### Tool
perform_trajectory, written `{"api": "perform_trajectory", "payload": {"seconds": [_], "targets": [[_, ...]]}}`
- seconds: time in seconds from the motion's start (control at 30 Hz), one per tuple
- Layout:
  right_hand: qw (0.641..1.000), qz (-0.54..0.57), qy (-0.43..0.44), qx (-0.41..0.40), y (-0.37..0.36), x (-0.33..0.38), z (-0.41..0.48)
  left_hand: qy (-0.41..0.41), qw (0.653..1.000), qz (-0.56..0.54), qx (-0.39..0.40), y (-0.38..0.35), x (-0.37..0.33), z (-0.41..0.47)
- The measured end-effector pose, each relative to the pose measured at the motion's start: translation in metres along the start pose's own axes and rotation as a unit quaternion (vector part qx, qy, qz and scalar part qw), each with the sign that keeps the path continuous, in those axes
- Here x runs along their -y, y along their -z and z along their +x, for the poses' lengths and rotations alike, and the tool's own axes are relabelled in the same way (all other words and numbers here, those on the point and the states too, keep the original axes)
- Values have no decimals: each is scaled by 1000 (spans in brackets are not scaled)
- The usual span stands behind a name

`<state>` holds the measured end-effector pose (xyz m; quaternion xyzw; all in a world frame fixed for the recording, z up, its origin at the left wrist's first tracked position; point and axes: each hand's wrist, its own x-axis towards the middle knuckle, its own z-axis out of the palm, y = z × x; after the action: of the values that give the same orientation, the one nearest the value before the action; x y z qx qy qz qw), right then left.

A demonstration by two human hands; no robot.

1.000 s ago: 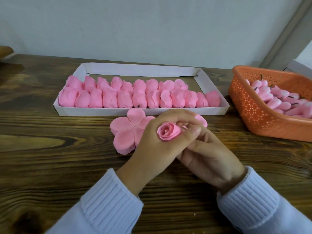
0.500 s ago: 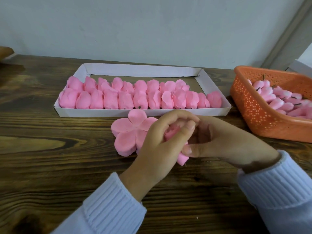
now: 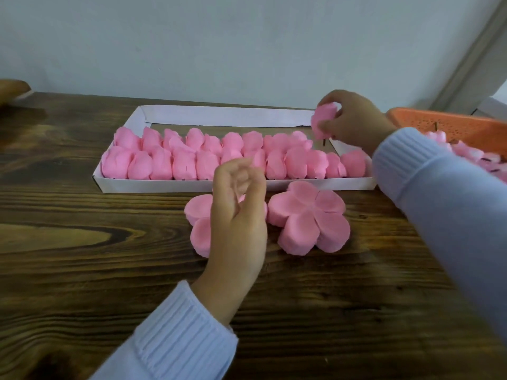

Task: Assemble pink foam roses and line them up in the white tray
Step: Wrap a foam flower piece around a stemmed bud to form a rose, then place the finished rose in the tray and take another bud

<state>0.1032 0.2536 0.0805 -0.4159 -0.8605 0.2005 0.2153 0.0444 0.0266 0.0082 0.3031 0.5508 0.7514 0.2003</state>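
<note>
My right hand (image 3: pixel 354 119) pinches a finished pink foam rose (image 3: pixel 323 120) above the right end of the white tray (image 3: pixel 219 119), its dark stem tip pointing down. Two rows of pink roses (image 3: pixel 192 157) lie in the tray's front half. My left hand (image 3: pixel 238 212) hovers with loosely curled fingers and holds nothing, above a stack of flat pink petal pieces (image 3: pixel 201 215). A second petal stack (image 3: pixel 310 218) lies to its right on the table.
An orange perforated basket (image 3: pixel 450 127) with pink buds stands at the right, partly behind my right sleeve. The dark wooden table (image 3: pixel 82 256) stretches left and toward me. A wall rises behind the tray.
My right hand has carried the rose from the table's middle up to the tray's right end. My left hand has let go of it and hangs open.
</note>
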Motion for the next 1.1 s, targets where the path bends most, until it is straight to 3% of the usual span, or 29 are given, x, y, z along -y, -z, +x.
{"api": "perform_trajectory", "payload": {"seconds": [0.17, 0.3, 0.5, 0.67, 0.83, 1.0, 1.1], "targets": [[992, 28, -102, -65, -29, -34, 19, 10, 1000, 10, -4, -1, 2, 2], [989, 20, -120, -88, -45, -48, 28, 2, 1000, 10, 0, -3, 4, 2], [996, -53, -70, -5, -48, -46, 39, -19, 999, 23, 30, -5, 8, 2], [987, -116, -28, 111, -50, -39, 41, -15, 999, 33, 39, -5, 8, 2], [987, -116, -31, 111, -50, -36, 43, -18, 998, 49, 45, -5, 8, 3], [990, -132, -3, 48, -28, -31, 41, -23, 997, 52, 47, -5, 8, 3], [994, -95, 18, -50, 1, -18, 37, -22, 997, 53, 50, -5, 8, 3]]}}
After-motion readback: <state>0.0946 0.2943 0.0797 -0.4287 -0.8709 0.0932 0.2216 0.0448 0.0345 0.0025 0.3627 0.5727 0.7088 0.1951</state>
